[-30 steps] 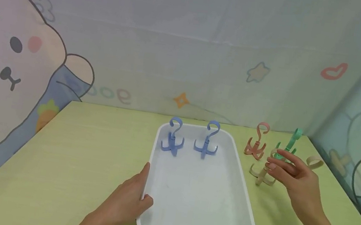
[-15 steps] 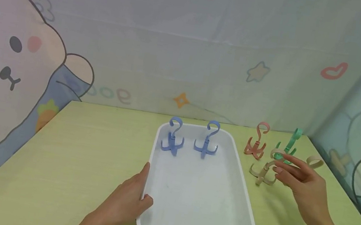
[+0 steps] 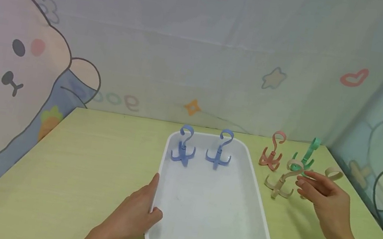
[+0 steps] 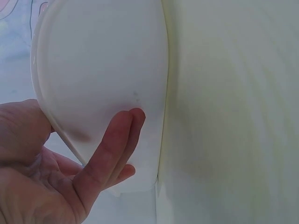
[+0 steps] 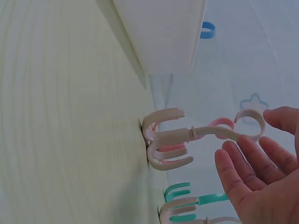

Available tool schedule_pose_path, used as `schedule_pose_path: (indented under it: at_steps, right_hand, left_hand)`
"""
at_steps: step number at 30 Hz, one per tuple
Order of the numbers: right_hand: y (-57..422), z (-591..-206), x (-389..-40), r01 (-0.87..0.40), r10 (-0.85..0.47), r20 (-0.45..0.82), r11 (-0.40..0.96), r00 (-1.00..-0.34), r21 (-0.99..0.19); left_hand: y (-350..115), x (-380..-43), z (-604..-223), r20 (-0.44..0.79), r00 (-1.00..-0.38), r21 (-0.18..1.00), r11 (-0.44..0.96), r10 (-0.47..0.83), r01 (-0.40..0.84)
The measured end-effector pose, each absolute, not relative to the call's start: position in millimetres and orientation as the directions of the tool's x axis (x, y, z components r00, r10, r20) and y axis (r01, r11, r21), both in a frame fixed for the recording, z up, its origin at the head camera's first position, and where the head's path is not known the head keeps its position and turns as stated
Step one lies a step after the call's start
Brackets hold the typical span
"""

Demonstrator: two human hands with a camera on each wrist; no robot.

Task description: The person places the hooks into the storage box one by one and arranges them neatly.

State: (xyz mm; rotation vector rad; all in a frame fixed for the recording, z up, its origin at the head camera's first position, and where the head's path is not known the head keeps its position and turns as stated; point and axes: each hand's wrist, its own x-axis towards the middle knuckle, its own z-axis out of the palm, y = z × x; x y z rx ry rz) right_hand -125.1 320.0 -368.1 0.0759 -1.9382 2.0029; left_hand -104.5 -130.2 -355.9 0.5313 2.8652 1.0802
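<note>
My left hand [image 3: 131, 214] grips the left side of a white tray [image 3: 214, 215], thumb over the rim and fingers along the outer wall [image 4: 103, 60]. Two blue multi-prong hanging hooks [image 3: 182, 151] stand upright inside at the tray's far end. Right of the tray, a beige hanging hook [image 3: 280, 185] stands on its prongs on the table. Just beside its curved top is my right hand [image 3: 330, 204], thumb and fingers spread apart and holding nothing. In the right wrist view the fingertips overlap the curl of this beige hook [image 5: 173, 136].
Behind the beige hook stand a pink hook [image 3: 270, 159] and a green hook [image 3: 308, 154]. A second beige hook [image 3: 334, 173] is partly hidden behind my right hand. A printed cloth backdrop [image 3: 231, 59] rises behind the yellow-green table [image 3: 103, 155].
My right hand has let go of the beige hook and drawn back slightly to the right. The hook stays standing where it was. My left hand and the tray have not moved.
</note>
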Motion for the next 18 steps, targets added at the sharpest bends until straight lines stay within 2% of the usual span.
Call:
schedule_pose_path:
  at_steps: [8, 18]
  right_hand:
    - [326, -369, -131, -0.241, 0.225, 0.241, 0.028, -0.944, -0.970]
    - [331, -374, -145, -0.162, 0.149, 0.170, 0.063, -0.974, -0.985]
  left_hand:
    - [-130, -105, -356, 0.093, -0.940, 0.642, 0.702, 0.328, 0.308]
    - [-130, -105, -355, 0.089, -0.941, 0.650, 0.697, 0.328, 0.304]
